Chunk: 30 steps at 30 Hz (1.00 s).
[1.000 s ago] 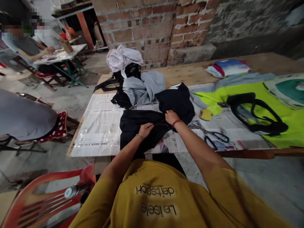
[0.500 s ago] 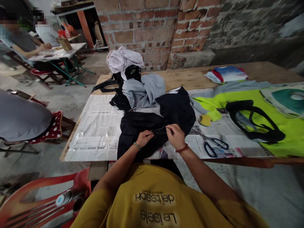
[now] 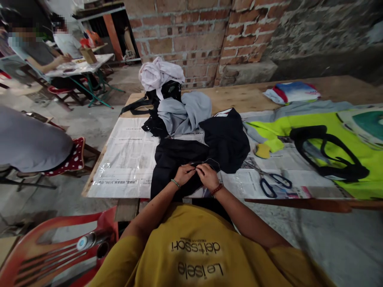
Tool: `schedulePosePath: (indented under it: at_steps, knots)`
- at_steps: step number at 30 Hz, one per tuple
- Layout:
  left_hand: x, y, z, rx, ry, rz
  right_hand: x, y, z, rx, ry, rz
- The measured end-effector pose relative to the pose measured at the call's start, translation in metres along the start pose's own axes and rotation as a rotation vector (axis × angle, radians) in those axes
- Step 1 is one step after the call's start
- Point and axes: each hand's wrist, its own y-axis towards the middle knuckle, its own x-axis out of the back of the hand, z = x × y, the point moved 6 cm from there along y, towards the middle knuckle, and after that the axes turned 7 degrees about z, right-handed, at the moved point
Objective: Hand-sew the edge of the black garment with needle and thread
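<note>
A dark navy or black garment (image 3: 179,153) lies bunched on the newspaper-covered table in front of me. My left hand (image 3: 184,174) pinches a fold of its cloth between closed fingertips. Close against it, fingertips nearly touching, my right hand (image 3: 208,176) is also closed in a pinch at the same fold. A thin pale thread (image 3: 218,162) loops out beside my right fingers. Whether a needle sits between the fingertips is too small to tell. Scissors (image 3: 272,181) with dark blue handles rest on the newspaper to the right, beyond a yellow piece (image 3: 262,150) that resembles chalk or sponge.
Grey cloth (image 3: 191,111), pinkish-white cloth (image 3: 161,73) and a black strapped bag are piled behind the garment. On the right lie a neon-yellow garment (image 3: 317,123), a black strap loop and an iron (image 3: 371,121). A red chair (image 3: 60,235) holds metal cups at lower left. Other people sit at left.
My right hand has come leftward and down to meet my left hand; the thread that stretched between them now loops at the right. The view has shifted slightly.
</note>
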Motion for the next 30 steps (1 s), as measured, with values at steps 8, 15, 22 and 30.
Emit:
schedulePosePath:
  at_steps: [8,15,22,30]
  knots:
    - [0.001,0.002,0.0,0.045,0.002,0.037,-0.001,0.0,0.003,0.038,-0.132,0.084]
    - [-0.002,0.006,0.007,0.186,-0.041,0.065,-0.002,-0.001,0.007,0.042,-0.108,0.032]
    - [0.001,0.006,0.005,0.187,-0.053,0.059,0.001,0.004,0.01,0.034,0.139,0.036]
    - [0.001,0.006,0.003,0.202,-0.099,0.091,-0.011,0.014,-0.016,-0.384,0.633,0.018]
